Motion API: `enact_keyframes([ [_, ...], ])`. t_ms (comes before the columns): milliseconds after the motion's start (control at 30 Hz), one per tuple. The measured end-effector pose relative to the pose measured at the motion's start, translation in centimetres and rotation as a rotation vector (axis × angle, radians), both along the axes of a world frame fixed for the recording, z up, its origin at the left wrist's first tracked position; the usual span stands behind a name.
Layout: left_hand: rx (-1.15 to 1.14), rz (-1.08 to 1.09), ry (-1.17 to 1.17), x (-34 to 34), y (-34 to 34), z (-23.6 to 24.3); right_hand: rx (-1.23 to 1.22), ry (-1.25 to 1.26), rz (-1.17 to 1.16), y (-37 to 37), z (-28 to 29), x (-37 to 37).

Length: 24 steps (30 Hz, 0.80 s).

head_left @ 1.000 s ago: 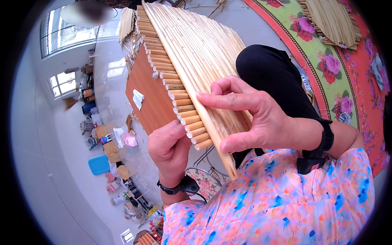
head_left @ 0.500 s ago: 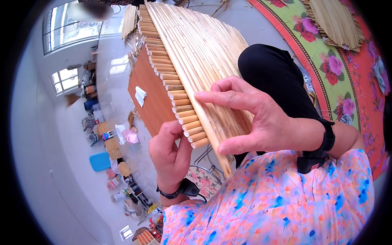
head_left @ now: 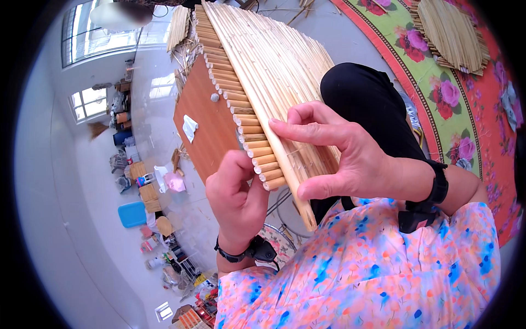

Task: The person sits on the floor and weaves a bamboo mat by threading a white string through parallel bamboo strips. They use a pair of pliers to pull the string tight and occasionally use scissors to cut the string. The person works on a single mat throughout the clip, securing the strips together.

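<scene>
A large panel of pale reeds (head_left: 274, 60) lies slanting before me. Along its left side runs a long round rod (head_left: 241, 77), with a row of short, white-ended sticks (head_left: 235, 96) beside it. My left hand (head_left: 235, 203) is curled beneath the lowest sticks; its fingertips and whatever they grip are hidden. My right hand (head_left: 350, 162) lies over the lower panel, index fingertip and thumb resting at separate places on the rod, the other fingers bent.
A brown board (head_left: 200, 104) bears a white cloth (head_left: 190, 127). My black-clad knee (head_left: 356, 88) is beside the panel. On the right, a floral mat (head_left: 449, 120) carries an oval reed piece (head_left: 446, 30). Assorted items (head_left: 150, 197) line the wall at left.
The panel has shifted slightly right, its lower end a little higher. My left hand has moved up and right, more tightly bent; my right hand keeps much the same pose.
</scene>
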<state>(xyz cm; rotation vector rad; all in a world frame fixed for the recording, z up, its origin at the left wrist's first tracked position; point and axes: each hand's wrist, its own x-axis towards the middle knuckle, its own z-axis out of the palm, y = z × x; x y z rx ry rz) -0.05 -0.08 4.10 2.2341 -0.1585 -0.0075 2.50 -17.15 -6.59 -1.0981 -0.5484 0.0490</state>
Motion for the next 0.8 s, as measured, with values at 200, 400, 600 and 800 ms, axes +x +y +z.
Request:
enact_keyframes([
  [200, -0.129, 0.083, 0.033, -0.1, -1.3, 0.2, -0.001, 0.009, 0.028, -0.1, 0.0, -0.1],
  [400, -0.131, 0.054, 0.070, 0.0, -1.8, 0.3, -0.066, -0.014, 0.004, 0.0, -0.1, -0.2],
  [600, 0.093, 0.015, 0.068, 0.3, 0.2, 3.4, -0.209, -0.120, -0.170, -2.1, 1.2, -1.3],
  [800, 0.700, -0.285, -0.589, 7.5, 2.5, 3.2, -0.364, 0.336, 0.148, -5.7, -0.7, -4.7],
])
